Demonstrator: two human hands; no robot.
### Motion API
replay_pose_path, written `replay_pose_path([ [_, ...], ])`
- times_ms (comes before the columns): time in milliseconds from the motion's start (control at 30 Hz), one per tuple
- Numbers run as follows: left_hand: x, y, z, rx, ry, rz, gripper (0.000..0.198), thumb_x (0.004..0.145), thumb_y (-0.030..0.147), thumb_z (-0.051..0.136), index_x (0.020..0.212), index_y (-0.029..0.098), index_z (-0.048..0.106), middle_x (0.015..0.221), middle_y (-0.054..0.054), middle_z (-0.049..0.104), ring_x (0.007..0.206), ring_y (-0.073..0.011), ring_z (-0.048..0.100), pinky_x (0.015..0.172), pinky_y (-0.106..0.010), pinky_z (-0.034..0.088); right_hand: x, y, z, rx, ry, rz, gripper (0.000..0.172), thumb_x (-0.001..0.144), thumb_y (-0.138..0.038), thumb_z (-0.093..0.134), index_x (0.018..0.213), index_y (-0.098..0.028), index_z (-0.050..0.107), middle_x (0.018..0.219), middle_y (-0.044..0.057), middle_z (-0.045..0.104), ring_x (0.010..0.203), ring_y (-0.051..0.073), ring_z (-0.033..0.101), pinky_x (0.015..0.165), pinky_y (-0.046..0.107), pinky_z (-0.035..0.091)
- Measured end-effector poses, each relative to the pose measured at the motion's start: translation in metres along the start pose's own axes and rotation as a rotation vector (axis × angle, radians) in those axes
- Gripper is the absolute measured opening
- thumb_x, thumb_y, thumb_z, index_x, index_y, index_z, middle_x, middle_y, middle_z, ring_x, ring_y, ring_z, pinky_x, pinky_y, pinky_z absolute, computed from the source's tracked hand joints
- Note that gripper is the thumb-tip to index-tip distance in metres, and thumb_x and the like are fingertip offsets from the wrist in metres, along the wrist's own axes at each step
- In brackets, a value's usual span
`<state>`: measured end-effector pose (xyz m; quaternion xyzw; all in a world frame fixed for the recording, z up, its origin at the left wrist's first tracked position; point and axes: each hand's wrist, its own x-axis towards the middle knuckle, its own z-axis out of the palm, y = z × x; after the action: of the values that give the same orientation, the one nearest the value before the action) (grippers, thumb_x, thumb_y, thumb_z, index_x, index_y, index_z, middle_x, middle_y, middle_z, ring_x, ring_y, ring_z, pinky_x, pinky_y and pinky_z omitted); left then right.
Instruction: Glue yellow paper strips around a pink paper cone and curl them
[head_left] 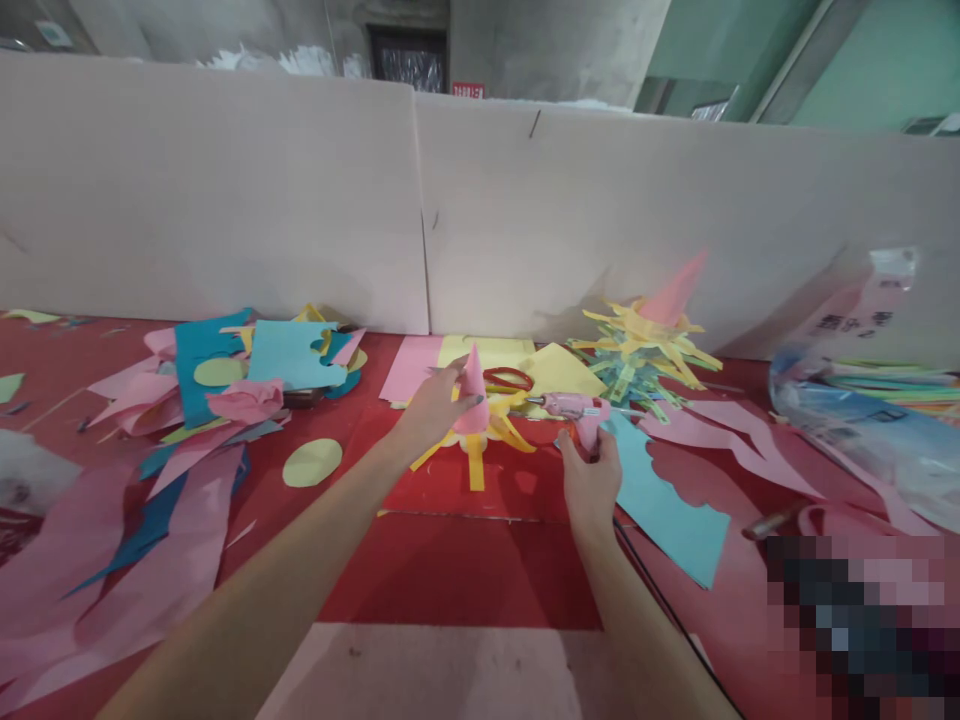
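Observation:
My left hand [435,405] is closed round a pink paper cone [472,392] that stands upright on yellow paper strips [495,435] on the red table. My right hand [591,478] grips the handle of a pink glue gun [574,408], whose nozzle points left toward the cone. A black cord [645,575] runs from the gun back along my right arm. Red-handled scissors [508,380] lie just behind the cone.
A finished yellow and green paper star with a pink cone [649,345] stands at the back by the cardboard wall [300,200]. Pink, blue and yellow paper scraps [225,380] pile at the left. A light blue sheet [667,500] lies right of my hand. A plastic bag of paper [870,400] sits at the far right.

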<state>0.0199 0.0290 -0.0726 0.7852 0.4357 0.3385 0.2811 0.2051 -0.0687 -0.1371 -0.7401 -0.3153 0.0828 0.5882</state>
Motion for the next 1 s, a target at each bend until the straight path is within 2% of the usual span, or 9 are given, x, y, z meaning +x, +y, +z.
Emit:
replay_pose_path([
  [100, -0.011, -0.010, 0.008, 0.031, 0.132, 0.016, 0.048, 0.076, 0.024, 0.059, 0.122, 0.022, 0.046, 0.123, -0.008, 0.054, 0.116, -0.0225, 0.049, 0.097, -0.038, 0.040, -0.001, -0.003, 0.000, -0.027, -0.003, 0.017, 0.041, 0.066, -0.045, 0.061, 0.094, -0.016, 0.056, 0.071, -0.004, 0.046, 0.063, 0.012, 0.037, 0.062, 0.025, 0.033],
  [167, -0.023, -0.013, 0.012, 0.035, 0.265, 0.029, 0.034, 0.081, 0.022, 0.052, 0.115, 0.022, 0.050, 0.115, -0.006, 0.056, 0.107, -0.0183, 0.053, 0.093, -0.034, 0.042, -0.001, -0.004, 0.000, -0.036, 0.000, 0.010, 0.042, 0.065, -0.046, 0.061, 0.093, -0.015, 0.056, 0.071, -0.003, 0.046, 0.063, 0.012, 0.037, 0.062, 0.025, 0.034],
  [200, -0.031, -0.014, 0.015, 0.047, 0.289, 0.024, 0.026, 0.083, 0.022, 0.049, 0.109, 0.022, 0.052, 0.108, -0.005, 0.058, 0.099, -0.0162, 0.055, 0.087, -0.031, 0.044, -0.001, -0.004, 0.001, -0.038, -0.001, 0.005, 0.042, 0.065, -0.046, 0.061, 0.093, -0.015, 0.056, 0.072, -0.003, 0.047, 0.064, 0.012, 0.037, 0.062, 0.025, 0.034],
  [267, -0.046, -0.016, 0.021, 0.109, 0.253, -0.029, 0.015, 0.084, 0.025, 0.049, 0.097, 0.022, 0.055, 0.091, -0.002, 0.057, 0.083, -0.0148, 0.056, 0.076, -0.028, 0.045, -0.001, -0.005, 0.001, -0.033, -0.006, 0.004, 0.044, 0.065, -0.046, 0.060, 0.095, -0.014, 0.055, 0.073, -0.002, 0.048, 0.064, 0.012, 0.038, 0.063, 0.025, 0.034],
  [333, -0.059, -0.019, 0.028, 0.163, 0.133, -0.107, 0.015, 0.082, 0.033, 0.053, 0.090, 0.022, 0.055, 0.085, -0.001, 0.056, 0.075, -0.0151, 0.055, 0.069, -0.028, 0.045, -0.002, -0.006, 0.001, -0.020, -0.024, 0.003, 0.043, 0.066, -0.045, 0.060, 0.095, -0.014, 0.056, 0.074, -0.001, 0.050, 0.064, 0.012, 0.039, 0.063, 0.025, 0.035],
  [433, -0.068, -0.026, 0.036, 0.211, -0.017, -0.168, 0.026, 0.075, 0.039, 0.062, 0.091, 0.020, 0.055, 0.089, -0.002, 0.057, 0.080, -0.0186, 0.056, 0.068, -0.030, 0.045, -0.003, -0.007, 0.002, 0.001, -0.053, -0.004, 0.041, 0.067, -0.044, 0.060, 0.093, -0.014, 0.057, 0.073, -0.001, 0.051, 0.063, 0.012, 0.041, 0.062, 0.025, 0.036],
  [567, -0.069, -0.032, 0.037, 0.268, -0.101, -0.123, 0.035, 0.071, 0.034, 0.066, 0.100, 0.018, 0.054, 0.098, -0.005, 0.058, 0.093, -0.0228, 0.055, 0.078, -0.035, 0.044, -0.003, -0.003, 0.004, -0.003, -0.057, -0.009, 0.045, 0.065, -0.044, 0.061, 0.098, -0.014, 0.056, 0.074, -0.001, 0.053, 0.065, 0.013, 0.044, 0.066, 0.026, 0.038],
  [733, -0.072, -0.037, 0.037, 0.249, -0.092, -0.092, 0.040, 0.073, 0.035, 0.065, 0.107, 0.019, 0.054, 0.101, -0.006, 0.055, 0.094, -0.0231, 0.054, 0.082, -0.037, 0.045, -0.003, 0.006, 0.007, -0.067, -0.079, -0.059, 0.046, 0.067, -0.045, 0.060, 0.101, -0.014, 0.056, 0.076, 0.000, 0.054, 0.066, 0.014, 0.044, 0.067, 0.027, 0.039],
  [1000, -0.076, -0.042, 0.040, 0.147, -0.041, -0.027, 0.019, 0.073, 0.028, 0.065, 0.089, 0.022, 0.058, 0.096, -0.003, 0.057, 0.090, -0.0200, 0.055, 0.079, -0.034, 0.045, -0.001, 0.014, 0.009, -0.079, -0.086, -0.095, 0.051, 0.067, -0.045, 0.059, 0.107, -0.013, 0.055, 0.079, 0.002, 0.055, 0.068, 0.014, 0.046, 0.068, 0.028, 0.041],
])
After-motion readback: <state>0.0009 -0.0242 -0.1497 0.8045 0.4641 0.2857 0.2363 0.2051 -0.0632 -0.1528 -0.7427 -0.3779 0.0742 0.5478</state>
